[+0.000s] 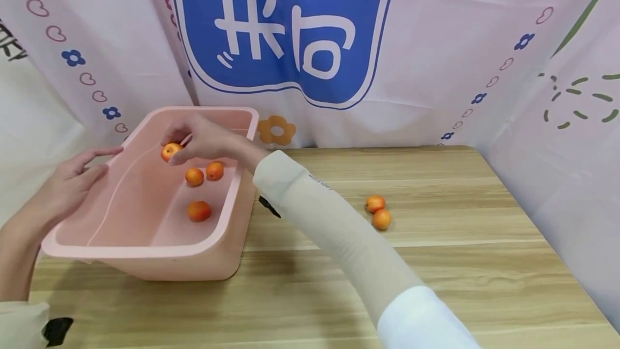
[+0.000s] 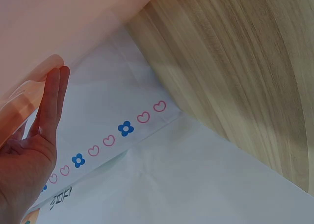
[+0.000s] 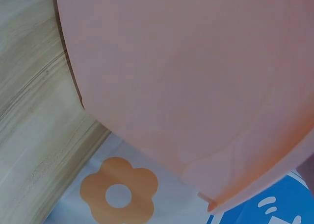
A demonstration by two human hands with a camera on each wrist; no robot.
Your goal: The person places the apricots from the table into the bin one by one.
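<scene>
Fruit (image 1: 171, 152) lies right of the left hand (image 1: 70, 185), whose straight fingers touch the tub (image 1: 145, 252). Curled fingers of the right hand (image 1: 201, 136) pinch one piece over the tub; three rest inside, two touch on the table (image 1: 460, 268).

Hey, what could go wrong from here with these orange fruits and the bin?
The orange fruit pinched in the right hand could slip and bump the three fruits in the pink bin. The left hand, holding the bin's edge, might tip it by pulling. The two fruits on the table could roll away if bumped.
</scene>
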